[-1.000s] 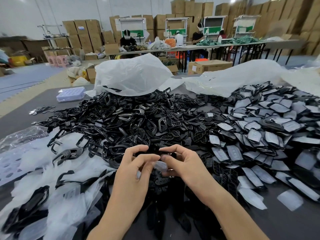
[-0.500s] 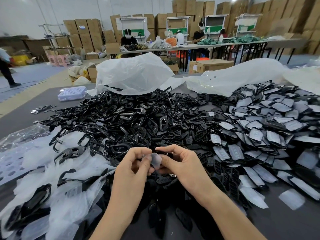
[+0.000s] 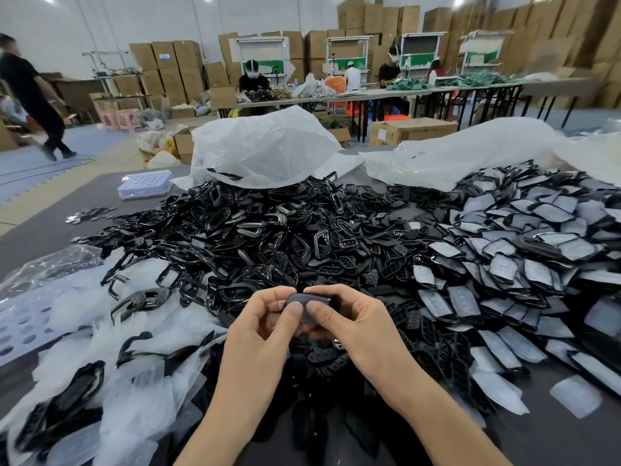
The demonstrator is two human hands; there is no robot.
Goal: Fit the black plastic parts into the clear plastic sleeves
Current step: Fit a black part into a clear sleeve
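My left hand point(image 3: 262, 326) and my right hand point(image 3: 349, 321) meet above the near middle of the table and together pinch one black plastic part in a clear sleeve point(image 3: 307, 306). Both thumbs press on its face, the fingers curl behind it. A big heap of loose black parts point(image 3: 255, 237) spreads across the table's middle. To the right lies a pile of sleeved parts point(image 3: 524, 250). Empty clear sleeves point(image 3: 127, 334) mixed with black frames lie at the left.
Two large white plastic bags point(image 3: 265, 149) point(image 3: 460, 151) lie at the far side of the dark table point(image 3: 50, 227). A clear lidded tray point(image 3: 144, 185) sits far left. People work at long tables behind; one person point(image 3: 32, 95) walks at the far left.
The piece between my hands went from a pale clear sleeve to a dark part covered by the sleeve. Both hands stayed close together and rose slightly. A person walked in at the left.
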